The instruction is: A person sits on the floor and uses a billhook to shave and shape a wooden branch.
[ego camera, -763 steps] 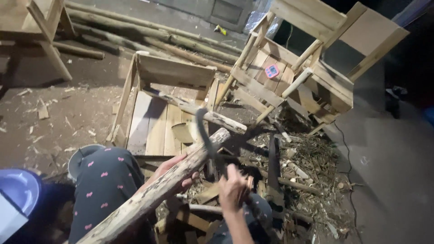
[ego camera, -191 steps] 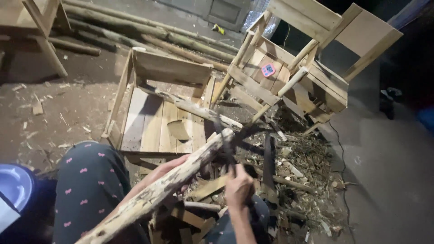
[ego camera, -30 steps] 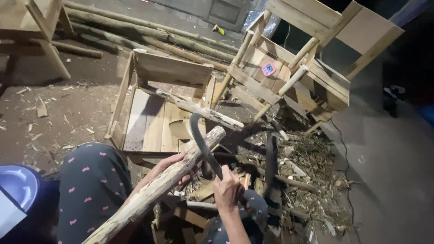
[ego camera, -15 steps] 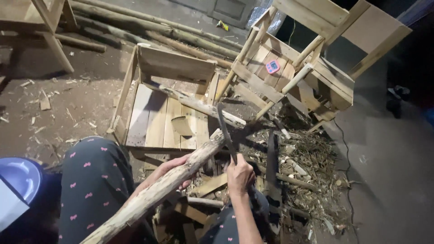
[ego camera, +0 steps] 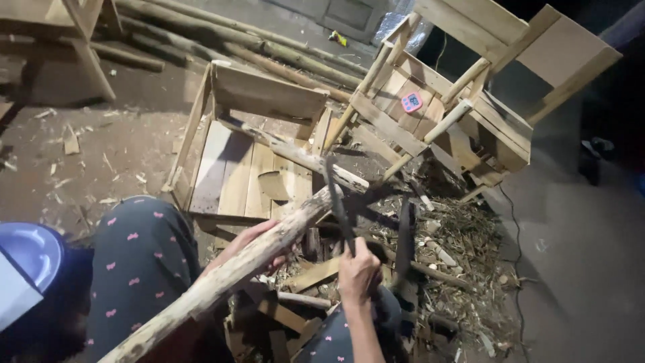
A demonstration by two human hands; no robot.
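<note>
A: Where was the pole [ego camera: 255, 259]?

B: It ran slantwise across the person's lap, from the lower left up to the middle, its pale peeled end resting near the heap of chips [ego camera: 443, 262]. Rough bark showed on the lower stretch.

A: And the hands?

B: The left hand [ego camera: 252, 245] was wrapped round the pole about halfway up, fingers curled over it. The right hand [ego camera: 358, 272] was closed in a fist on the handle of a blade [ego camera: 338, 202], a dark, narrow, slightly curved one. It stood nearly upright, its upper part just beside the pole's peeled end. I could not tell whether the edge touched the wood.

A: What lay about them?

B: Both knees, in dark trousers [ego camera: 144, 262] with small pink marks, framed the pole. Under it lay short offcuts and planks. To the right the chips and shavings spread over the ground, with a thin dark cable [ego camera: 516, 269] trailing past them.

A: Further out?

B: A shallow wooden crate [ego camera: 259, 101] stood open beyond the pole's end, a stick laid across it. Right of that was a tipped wooden chair [ego camera: 470, 81], with a small pink clock [ego camera: 411, 102] on its slats. Long poles [ego camera: 269, 50] lay along the back. A blue bowl [ego camera: 30, 252] sat at the lower left.
</note>
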